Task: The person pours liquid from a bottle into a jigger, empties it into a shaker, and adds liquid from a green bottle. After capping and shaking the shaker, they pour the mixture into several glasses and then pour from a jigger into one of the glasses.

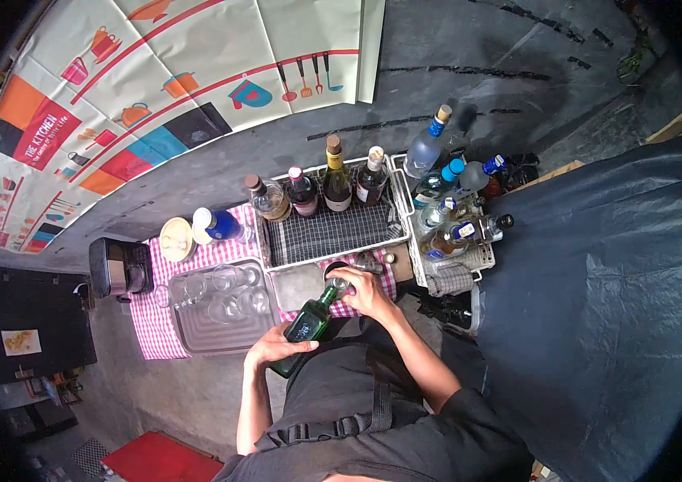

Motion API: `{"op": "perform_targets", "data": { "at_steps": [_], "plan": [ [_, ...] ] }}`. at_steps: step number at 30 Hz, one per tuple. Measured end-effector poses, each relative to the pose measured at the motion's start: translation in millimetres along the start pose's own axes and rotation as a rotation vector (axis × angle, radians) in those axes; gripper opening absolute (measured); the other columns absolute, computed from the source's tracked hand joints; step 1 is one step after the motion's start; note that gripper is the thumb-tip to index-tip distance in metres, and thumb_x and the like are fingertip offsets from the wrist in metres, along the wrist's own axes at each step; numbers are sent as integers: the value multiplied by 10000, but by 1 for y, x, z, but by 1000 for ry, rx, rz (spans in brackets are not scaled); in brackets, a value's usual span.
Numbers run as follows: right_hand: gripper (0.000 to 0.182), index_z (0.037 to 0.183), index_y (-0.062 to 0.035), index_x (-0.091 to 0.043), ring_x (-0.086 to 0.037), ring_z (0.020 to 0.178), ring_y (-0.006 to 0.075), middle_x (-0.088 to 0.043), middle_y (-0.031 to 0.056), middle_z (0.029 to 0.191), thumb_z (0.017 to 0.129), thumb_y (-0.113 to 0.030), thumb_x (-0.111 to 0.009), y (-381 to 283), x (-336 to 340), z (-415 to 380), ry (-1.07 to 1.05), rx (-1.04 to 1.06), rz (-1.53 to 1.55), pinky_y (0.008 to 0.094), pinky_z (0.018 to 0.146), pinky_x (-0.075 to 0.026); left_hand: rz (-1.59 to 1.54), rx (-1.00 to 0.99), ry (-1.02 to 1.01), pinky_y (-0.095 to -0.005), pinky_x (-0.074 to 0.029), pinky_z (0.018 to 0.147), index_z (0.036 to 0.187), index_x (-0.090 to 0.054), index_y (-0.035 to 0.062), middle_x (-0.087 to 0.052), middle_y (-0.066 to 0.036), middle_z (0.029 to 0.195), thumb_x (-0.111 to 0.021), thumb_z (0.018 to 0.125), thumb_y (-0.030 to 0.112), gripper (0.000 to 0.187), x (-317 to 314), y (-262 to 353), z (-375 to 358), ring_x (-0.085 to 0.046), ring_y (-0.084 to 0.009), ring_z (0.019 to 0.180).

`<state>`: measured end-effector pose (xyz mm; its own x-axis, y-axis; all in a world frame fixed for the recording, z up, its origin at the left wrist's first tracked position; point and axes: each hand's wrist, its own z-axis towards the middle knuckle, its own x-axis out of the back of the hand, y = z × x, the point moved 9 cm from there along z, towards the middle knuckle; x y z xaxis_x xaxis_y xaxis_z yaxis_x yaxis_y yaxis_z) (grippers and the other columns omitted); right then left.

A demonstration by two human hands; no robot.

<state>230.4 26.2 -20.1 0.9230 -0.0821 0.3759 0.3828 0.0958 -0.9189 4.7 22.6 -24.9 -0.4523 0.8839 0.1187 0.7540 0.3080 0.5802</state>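
Note:
A green glass bottle (pixel 309 321) lies slanted in front of my body, its neck pointing up and to the right. My left hand (pixel 278 347) is closed around the bottle's body. At the bottle's mouth my right hand (pixel 369 294) has its fingers closed on a small clear glass-like piece (pixel 337 284), whose exact kind I cannot make out. Just beyond those fingers is a dark round cup (pixel 334 268), partly covered. A small metal vessel (pixel 369 262) lies behind the right hand.
Several clear glasses (pixel 224 279) stand in a grey tray (pixel 196 341) on a checked cloth (pixel 150 321). A wire rack (pixel 333 255) with corked bottles is behind. More bottles (pixel 437 183) crowd the right rack. A blue-capped container (pixel 216 225) and a dark appliance (pixel 120 267) stand left.

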Motion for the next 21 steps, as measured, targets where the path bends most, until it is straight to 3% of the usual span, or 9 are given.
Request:
{"op": "perform_targets", "data": {
  "at_steps": [6, 19, 21],
  "plan": [
    [550, 1206, -19, -673, -691, 1106, 353, -709, 159, 1182, 671, 108, -667, 4, -3, -1, -2, -6, 0, 413, 968, -556, 36, 22, 29, -387, -526, 952, 1307, -649, 19, -727, -162, 1152, -904, 697, 588, 872, 2, -4, 1, -683, -246, 1084],
    [565, 1234, -18, -672, -686, 1138, 341, -705, 159, 1216, 690, 135, -658, 3, -4, 1, -31, -33, -9, 400, 987, -559, 4, -15, 21, -384, -517, 971, 1334, -634, 23, -722, -157, 1172, -905, 706, 574, 879, 4, 0, -1, -675, -244, 1101],
    [565, 1235, -18, -671, -685, 1140, 342, -704, 161, 1213, 691, 132, -658, 2, -4, 1, -32, -26, -7, 401, 987, -559, 11, 17, -19, -386, -520, 955, 1392, -569, 11, -698, -146, 1186, -910, 692, 586, 967, 2, -6, 3, -654, -241, 1091]
  ]
}}
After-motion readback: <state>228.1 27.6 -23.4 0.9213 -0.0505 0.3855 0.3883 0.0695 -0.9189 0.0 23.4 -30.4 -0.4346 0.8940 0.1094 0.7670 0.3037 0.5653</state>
